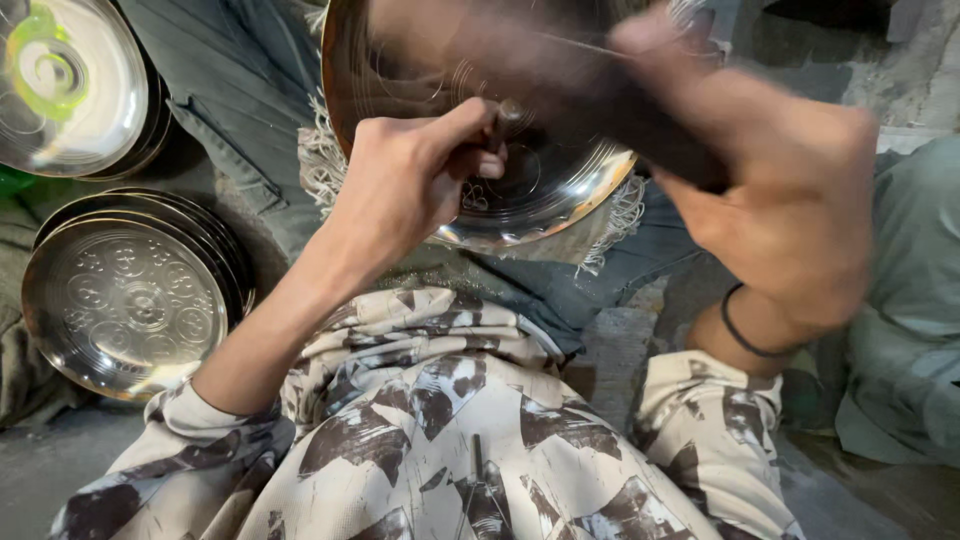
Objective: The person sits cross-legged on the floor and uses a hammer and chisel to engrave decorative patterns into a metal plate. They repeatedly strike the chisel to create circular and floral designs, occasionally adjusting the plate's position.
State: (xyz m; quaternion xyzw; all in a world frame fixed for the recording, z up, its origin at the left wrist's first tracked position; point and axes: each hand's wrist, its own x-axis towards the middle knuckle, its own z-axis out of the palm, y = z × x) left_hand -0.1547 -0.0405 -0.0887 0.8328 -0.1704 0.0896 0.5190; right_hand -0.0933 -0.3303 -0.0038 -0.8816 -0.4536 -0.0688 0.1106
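On the lap's frayed cloth, the round engraved steel plate (pixel 540 190) is mid-chasing, I judge; left hand (pixel 410 180) grips a small metal punch (pixel 505 115); right hand (pixel 790 210), blurred, clenches a dark hammer (pixel 640 110); next blow needs the punch steady.

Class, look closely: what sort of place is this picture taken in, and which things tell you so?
Probably a small metalcraft workshop. A stack of engraved metal plates lies at the side, and the left hand holds a small punch against a shiny plate resting on frayed cloth.
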